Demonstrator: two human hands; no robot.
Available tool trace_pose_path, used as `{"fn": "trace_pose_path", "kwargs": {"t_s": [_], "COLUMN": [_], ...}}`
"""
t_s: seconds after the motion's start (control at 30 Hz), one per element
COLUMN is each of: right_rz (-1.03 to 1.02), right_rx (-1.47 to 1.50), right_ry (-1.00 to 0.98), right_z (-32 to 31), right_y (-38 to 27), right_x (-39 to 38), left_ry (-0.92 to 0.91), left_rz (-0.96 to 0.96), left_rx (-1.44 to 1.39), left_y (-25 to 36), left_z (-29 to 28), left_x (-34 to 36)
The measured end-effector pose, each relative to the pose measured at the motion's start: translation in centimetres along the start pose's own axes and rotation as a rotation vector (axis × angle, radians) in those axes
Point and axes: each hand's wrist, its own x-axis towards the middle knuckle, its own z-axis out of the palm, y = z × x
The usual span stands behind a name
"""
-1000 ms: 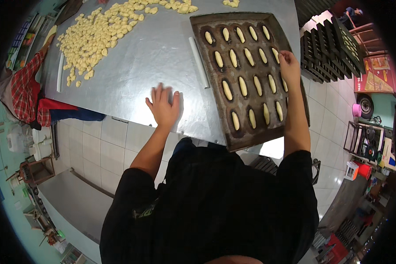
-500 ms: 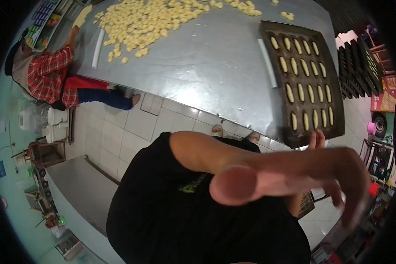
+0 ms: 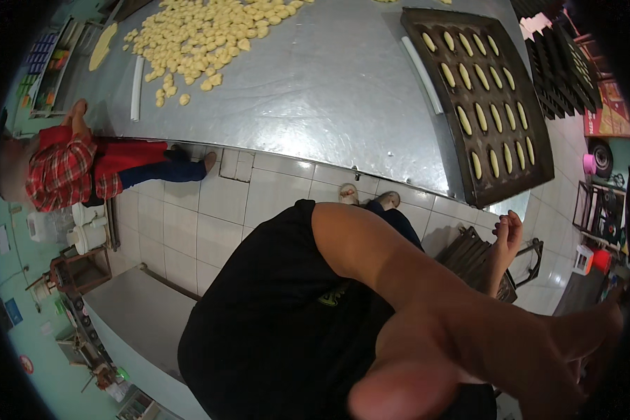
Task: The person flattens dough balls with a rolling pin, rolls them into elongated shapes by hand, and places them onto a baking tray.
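My left hand [image 3: 469,357] is large and blurred, very close in the lower right. Its thumb stands well apart from the stretched fingers, and nothing shows in it. My right hand [image 3: 509,236] is off the table's near right corner, just below a dark baking tray [image 3: 504,187] and apart from it. Its fingers are loosely bent, with nothing visible between them. On the tray lie rows of slim pale dough rolls [image 3: 481,117]. The tray sits at the right end of a metal table [image 3: 315,98], its near edge over the rim.
Many small dough pieces [image 3: 203,42] cover the far left of the table. White bars [image 3: 421,73] lie beside the tray and farther left. A person in a checked shirt [image 3: 59,171] stands at the left. Dark trays are stacked [image 3: 556,73] at the right; a slatted rack [image 3: 465,255] stands below.
My right hand has come off the tray's near edge. My left hand has swung lower and closer. The view has shifted, and the other person's hand has drawn back from the flat dough strip.
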Motion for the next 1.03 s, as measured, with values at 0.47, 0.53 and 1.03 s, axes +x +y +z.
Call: {"fn": "trace_pose_path", "kwargs": {"t_s": [0.47, 0.53, 1.03], "right_rz": [0.105, 0.131, 0.635], "right_rx": [0.070, 0.080, 0.299], "right_ry": [0.077, 0.008, -0.379], "right_z": [-0.9, -1.2, 0.6], "right_y": [2.8, 4.9, 6.2], "right_x": [-2.0, -0.3, 12.8], "left_ry": [0.024, 0.365, 0.978], "left_rz": [-0.382, -0.589, -1.065], "left_rx": [0.100, 0.609, 1.086], "left_y": [-3.4, -3.1, -9.2], "left_z": [-4.0, -8.4, -19.9], "left_x": [0.4, -1.8, -12.9]}}
